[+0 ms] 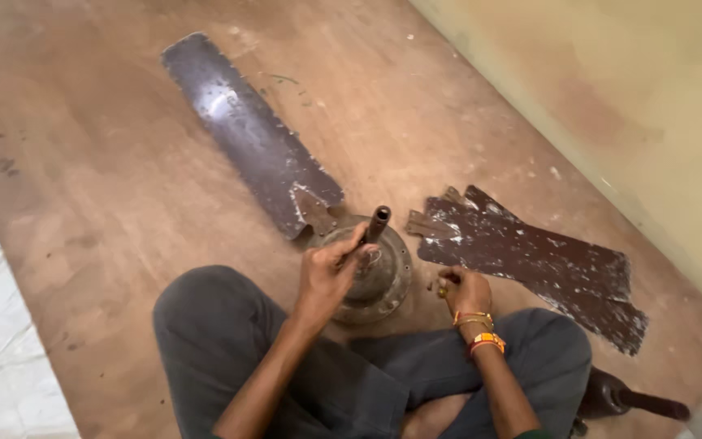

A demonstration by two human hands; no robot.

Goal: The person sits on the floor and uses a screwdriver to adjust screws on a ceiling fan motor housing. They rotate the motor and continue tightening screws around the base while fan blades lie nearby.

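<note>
While the person sits cross-legged on a worn brown floor (107, 187) beside a yellowish wall (611, 81), the left hand (328, 275) grips the fan motor's (379, 276) rod (377, 223) — one blade (245, 130) attached, two loose blades (530, 256) lying nearby — and the right hand (463, 291) pinches a small part, too tiny to identify.

Worn brown floor (123, 203), fan motor (375, 276), attached blade (245, 130), two loose blades (530, 252), dark canopy (619, 398)

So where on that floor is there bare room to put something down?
Bare brown floor lies left of the attached fan blade, and a strip runs between the loose blades and the wall. It is crowded at the fan motor, where the left hand and right hand work.
</note>
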